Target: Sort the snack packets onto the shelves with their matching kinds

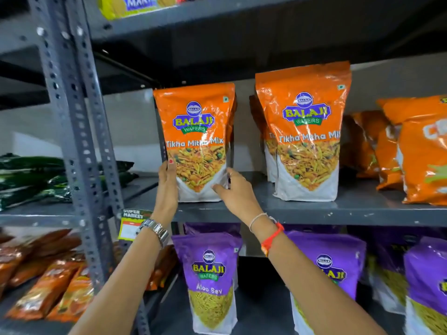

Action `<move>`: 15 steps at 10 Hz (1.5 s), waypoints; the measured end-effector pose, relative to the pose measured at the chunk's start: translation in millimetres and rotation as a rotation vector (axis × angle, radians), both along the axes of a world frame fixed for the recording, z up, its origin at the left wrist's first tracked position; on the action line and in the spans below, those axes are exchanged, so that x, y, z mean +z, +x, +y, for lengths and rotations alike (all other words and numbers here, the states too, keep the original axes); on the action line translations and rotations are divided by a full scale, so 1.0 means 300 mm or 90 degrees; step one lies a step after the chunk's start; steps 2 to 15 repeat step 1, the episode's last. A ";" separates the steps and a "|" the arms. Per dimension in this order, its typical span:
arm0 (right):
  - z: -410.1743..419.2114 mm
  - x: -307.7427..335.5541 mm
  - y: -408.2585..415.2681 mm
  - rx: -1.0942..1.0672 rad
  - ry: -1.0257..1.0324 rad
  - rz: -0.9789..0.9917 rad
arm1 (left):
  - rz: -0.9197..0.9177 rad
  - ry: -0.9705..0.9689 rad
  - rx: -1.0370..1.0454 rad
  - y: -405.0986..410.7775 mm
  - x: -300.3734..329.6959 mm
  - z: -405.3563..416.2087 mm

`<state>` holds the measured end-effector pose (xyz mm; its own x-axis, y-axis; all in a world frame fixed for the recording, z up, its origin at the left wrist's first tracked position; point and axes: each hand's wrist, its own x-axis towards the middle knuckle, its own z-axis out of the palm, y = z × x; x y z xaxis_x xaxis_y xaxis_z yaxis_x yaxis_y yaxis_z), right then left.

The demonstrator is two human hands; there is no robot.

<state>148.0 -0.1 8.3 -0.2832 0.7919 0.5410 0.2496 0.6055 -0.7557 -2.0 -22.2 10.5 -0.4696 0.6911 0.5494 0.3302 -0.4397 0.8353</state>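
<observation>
Standing an orange Tikha Mitha Mix packet (197, 143) upright on the middle shelf (314, 209), the person has both hands on its lower part. Left hand (167, 187) wraps the packet's left edge, thumb on the front, fingers (162, 174) curled round behind: a real grip. Right hand (235, 189) lies against the lower right corner with fingers (221, 188) spread and loosely bent, more steadying than clamping (whether it actually pinches the edge, cannot tell).

Packet's white base touches the shelf near the front lip, close to the grey slotted upright (79, 141). Matching kind is right: a second stack of Tikha Mitha Mix (306, 131) stands to the right on the same shelf, with a gap between. Purple Aloo Sev packets (209, 284) are one shelf down, so no mix-up.

To do it well, my read: flatten the bottom gusset fully before letting go, since a pouch this tall tips forward easily. Square the front face to the shelf edge and line it up with the neighbouring stack. Release the right hand first, keep the left as a stop, then ease off. Another packet seems to sit behind this one, so pushing back gently should give support.
</observation>
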 end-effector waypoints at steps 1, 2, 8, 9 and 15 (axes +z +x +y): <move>-0.017 -0.004 0.057 -0.055 0.047 0.201 | 0.013 0.032 0.034 0.027 -0.005 -0.027; -0.017 -0.004 0.057 -0.055 0.047 0.201 | 0.013 0.032 0.034 0.027 -0.005 -0.027; -0.017 -0.004 0.057 -0.055 0.047 0.201 | 0.013 0.032 0.034 0.027 -0.005 -0.027; -0.017 -0.004 0.057 -0.055 0.047 0.201 | 0.013 0.032 0.034 0.027 -0.005 -0.027; -0.017 -0.004 0.057 -0.055 0.047 0.201 | 0.013 0.032 0.034 0.027 -0.005 -0.027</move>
